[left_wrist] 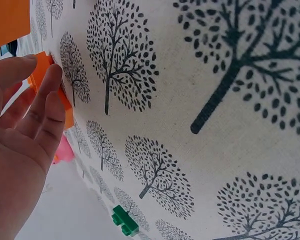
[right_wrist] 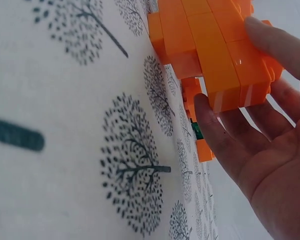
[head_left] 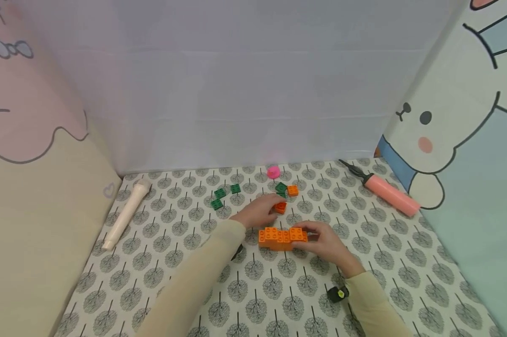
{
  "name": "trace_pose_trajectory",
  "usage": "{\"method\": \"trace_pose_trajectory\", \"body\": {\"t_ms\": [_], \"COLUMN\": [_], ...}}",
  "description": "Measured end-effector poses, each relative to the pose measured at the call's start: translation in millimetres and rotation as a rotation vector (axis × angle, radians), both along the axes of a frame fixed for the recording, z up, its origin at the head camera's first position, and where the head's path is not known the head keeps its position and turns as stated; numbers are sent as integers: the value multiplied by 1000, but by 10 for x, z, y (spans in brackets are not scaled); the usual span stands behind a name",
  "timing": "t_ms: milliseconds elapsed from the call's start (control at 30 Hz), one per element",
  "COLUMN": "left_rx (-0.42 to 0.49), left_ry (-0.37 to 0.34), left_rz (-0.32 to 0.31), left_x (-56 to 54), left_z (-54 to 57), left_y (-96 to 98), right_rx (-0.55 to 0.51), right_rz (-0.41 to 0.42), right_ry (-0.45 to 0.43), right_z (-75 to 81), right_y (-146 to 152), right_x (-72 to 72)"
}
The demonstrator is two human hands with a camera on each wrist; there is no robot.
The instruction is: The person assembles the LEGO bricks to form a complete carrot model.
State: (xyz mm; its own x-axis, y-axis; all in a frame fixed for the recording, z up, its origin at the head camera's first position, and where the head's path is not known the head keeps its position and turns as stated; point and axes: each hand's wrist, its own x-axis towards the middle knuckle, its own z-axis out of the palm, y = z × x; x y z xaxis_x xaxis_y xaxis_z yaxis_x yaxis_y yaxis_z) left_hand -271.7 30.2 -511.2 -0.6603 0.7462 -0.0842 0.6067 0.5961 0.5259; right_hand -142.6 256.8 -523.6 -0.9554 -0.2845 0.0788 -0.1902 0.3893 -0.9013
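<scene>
Several orange toy bricks joined in a row form a block near the middle of the table. At its right end my right hand holds it, the thumb on one face and the fingers round the other side. Just beyond the block, my left hand reaches a loose orange brick. In the left wrist view, thumb and fingers lie around that brick, which they partly hide. A green brick lies right behind the left fingertips.
Farther back are another green brick, an orange brick and a pink toy. Several green bricks lie left of the left hand. A pale tube-shaped thing lies far left, a pink pump far right.
</scene>
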Motion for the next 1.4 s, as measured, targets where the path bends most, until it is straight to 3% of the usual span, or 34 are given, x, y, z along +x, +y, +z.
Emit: {"method": "trace_pose_trajectory", "body": {"t_ms": [267, 533, 767, 1100, 1233, 1400], "left_rx": [-15, -17, 115, 392, 467, 490], "left_ry": [4, -60, -87, -173, -170, -128], "left_rz": [-15, 7, 54, 179, 184, 154], "left_x": [0, 27, 34, 194, 235, 337], "left_z": [-47, -59, -69, 144, 202, 291], "left_y": [-38, -143, -272, -417, -445, -447], "right_rx": [-13, -3, 8, -5, -2, -12], "right_rz": [8, 6, -2, 3, 7, 13], "right_ry": [14, 2, -3, -26, -26, -26], "right_z": [17, 46, 19, 26, 21, 21], "right_y": [-14, -28, -31, -71, -98, -138], "right_x": [4, -4, -10, -21, -43, -73]}}
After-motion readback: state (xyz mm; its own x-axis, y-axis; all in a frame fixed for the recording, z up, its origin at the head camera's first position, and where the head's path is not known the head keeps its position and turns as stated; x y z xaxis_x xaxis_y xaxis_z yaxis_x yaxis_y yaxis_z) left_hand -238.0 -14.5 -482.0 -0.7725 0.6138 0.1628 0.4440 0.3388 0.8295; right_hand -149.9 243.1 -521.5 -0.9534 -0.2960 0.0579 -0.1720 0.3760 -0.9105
